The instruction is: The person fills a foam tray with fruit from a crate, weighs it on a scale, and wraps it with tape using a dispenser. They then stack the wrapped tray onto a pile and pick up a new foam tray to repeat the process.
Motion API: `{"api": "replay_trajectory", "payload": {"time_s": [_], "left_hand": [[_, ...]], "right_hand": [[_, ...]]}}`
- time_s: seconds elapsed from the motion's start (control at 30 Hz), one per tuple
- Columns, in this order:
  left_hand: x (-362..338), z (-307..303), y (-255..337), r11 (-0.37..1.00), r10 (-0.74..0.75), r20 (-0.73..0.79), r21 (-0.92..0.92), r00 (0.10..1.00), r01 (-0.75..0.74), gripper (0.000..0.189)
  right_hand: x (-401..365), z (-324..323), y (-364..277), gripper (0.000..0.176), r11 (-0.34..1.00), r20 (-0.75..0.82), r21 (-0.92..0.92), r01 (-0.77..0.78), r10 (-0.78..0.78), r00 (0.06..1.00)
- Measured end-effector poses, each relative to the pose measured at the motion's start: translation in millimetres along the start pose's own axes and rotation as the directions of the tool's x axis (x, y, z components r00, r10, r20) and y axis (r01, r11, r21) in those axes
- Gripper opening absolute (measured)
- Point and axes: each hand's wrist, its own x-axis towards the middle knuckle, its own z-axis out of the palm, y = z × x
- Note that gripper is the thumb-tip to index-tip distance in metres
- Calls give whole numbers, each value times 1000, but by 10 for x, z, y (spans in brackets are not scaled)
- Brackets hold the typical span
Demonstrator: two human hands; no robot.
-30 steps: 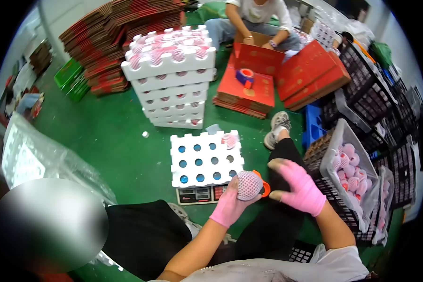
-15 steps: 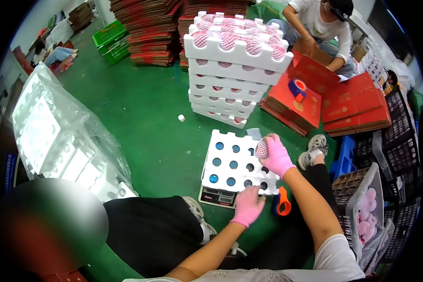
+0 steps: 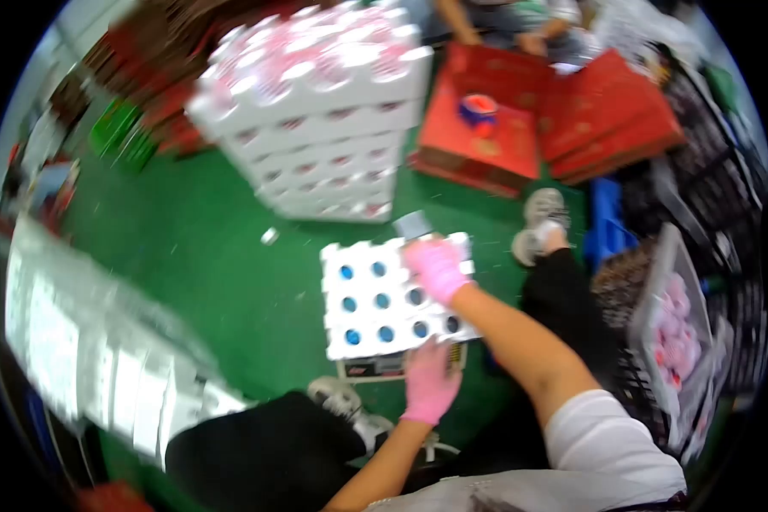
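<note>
A white foam tray [image 3: 366,320] with rows of round holes lies on a scale [image 3: 375,367] on the green floor. My right hand [image 3: 438,269], in a pink glove, is over the tray's far side. Its fingers curl downward and are blurred; whatever they hold is hidden beneath them. My left hand [image 3: 429,386], also gloved in pink, is at the tray's near edge with its fingers stretched forward and nothing visible in it. A small grey pad [image 3: 413,224] lies just beyond the tray.
A tall stack of foam trays [image 3: 316,128] with net-wrapped fruit stands ahead. Red cartons [image 3: 478,158] carry a tape dispenser [image 3: 478,109] beside another person's hands. To my right is a crate [image 3: 695,264] of pink-netted fruit; to my left, bagged foam trays [image 3: 85,333].
My view has shifted. My right hand, which held a netted fruit above the tray's right side, now reaches down at its far side, and the fruit is out of sight. My left hand stays by the near edge.
</note>
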Motion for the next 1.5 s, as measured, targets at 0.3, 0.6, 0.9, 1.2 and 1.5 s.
{"api": "replay_trajectory", "payload": {"time_s": [0.3, 0.6, 0.9, 1.2, 1.5], "left_hand": [[-25, 260, -21, 978, 125, -56, 174, 991, -114, 46], [-148, 27, 567, 965, 186, -25, -186, 982, -188, 44], [-331, -240, 1168, 668, 42, 196, -734, 980, 118, 36], [-398, -832, 1285, -143, 350, 338, -902, 874, 406, 58], [-173, -799, 749, 61, -214, 306, -944, 928, 325, 58]], "right_hand": [[-2501, -1660, 520, 61, 924, -719, 370, 99, 217, 660], [-6260, -1018, 3326, 75, -96, 35, 629, -772, 995, -96], [-5226, -1360, 2076, 65, 96, -324, 849, 520, 871, 370], [-3524, -1545, -141, 57, 487, -416, 849, 204, 382, 825], [-2409, -1541, -589, 62, 837, -361, 516, 182, 20, 932]]}}
